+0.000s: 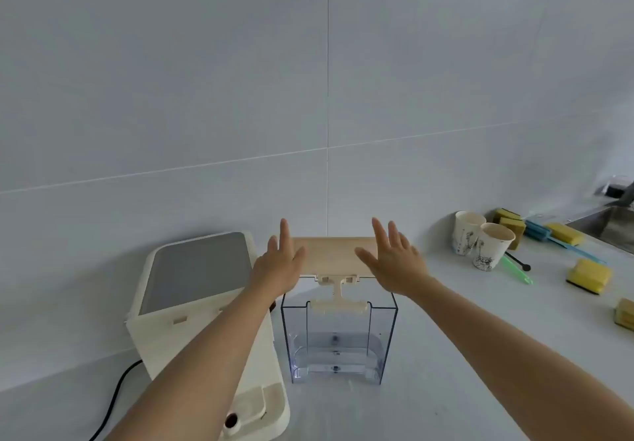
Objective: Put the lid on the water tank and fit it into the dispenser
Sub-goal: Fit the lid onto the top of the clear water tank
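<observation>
Hands flank the beige flat plastic lid [334,256] atop the clear rectangular plastic water tank [339,341]. Left hand [279,265] and right hand [394,262] spread their fingers wide, holding nothing. Two paper cups [480,240] stand on the tabletop [446,355].

Both hands, left [279,265] and right [394,262], spread open beside the lid [334,255] above the clear water tank [338,341].

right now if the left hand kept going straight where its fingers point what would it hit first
Probably the wall. The left hand is open beside the lid's left end, fingers pointing up and away toward the tiles. Nothing else shows in that line, though depth is hard to judge.
</observation>
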Tool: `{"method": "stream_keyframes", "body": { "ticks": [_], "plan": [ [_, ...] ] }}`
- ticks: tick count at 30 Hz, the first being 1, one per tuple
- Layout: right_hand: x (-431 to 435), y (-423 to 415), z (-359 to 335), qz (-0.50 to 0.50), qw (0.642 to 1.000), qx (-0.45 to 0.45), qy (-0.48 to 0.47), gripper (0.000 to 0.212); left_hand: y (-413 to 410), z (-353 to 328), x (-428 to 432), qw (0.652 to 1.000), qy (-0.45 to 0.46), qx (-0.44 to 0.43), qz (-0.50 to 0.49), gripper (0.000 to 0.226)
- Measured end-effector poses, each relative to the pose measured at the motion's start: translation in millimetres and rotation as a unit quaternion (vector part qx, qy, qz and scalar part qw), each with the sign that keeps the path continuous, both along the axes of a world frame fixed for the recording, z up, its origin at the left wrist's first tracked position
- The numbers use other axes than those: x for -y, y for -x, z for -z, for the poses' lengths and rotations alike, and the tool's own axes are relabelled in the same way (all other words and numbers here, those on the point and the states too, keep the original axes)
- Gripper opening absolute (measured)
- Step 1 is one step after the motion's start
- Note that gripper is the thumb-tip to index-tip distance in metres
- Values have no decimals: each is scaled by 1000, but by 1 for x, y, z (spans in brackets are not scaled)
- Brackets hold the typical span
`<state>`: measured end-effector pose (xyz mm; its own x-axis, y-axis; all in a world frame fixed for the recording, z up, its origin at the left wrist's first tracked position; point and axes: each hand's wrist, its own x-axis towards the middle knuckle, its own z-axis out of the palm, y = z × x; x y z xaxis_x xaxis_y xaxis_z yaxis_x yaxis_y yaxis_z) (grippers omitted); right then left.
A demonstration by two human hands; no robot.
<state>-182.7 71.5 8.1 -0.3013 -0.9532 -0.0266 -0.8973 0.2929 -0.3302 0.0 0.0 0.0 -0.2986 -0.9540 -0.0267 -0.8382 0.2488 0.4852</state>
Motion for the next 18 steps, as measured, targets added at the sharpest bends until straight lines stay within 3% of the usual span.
{"method": "stream_keyframes", "body": {
  "ticks": [4,8,18],
  "plan": [
    [15,12,4,37,998,49,-17,53,8,-4,16,995,-63,-58,-46,58],
    [22,17,4,18,999,25,-35,43,12,-5,22,991,-88,-81,-63,52],
    [26,18,-1,90,986,131,40,29,14,-14,21,981,-78,-156,-87,34]
  ]
}}
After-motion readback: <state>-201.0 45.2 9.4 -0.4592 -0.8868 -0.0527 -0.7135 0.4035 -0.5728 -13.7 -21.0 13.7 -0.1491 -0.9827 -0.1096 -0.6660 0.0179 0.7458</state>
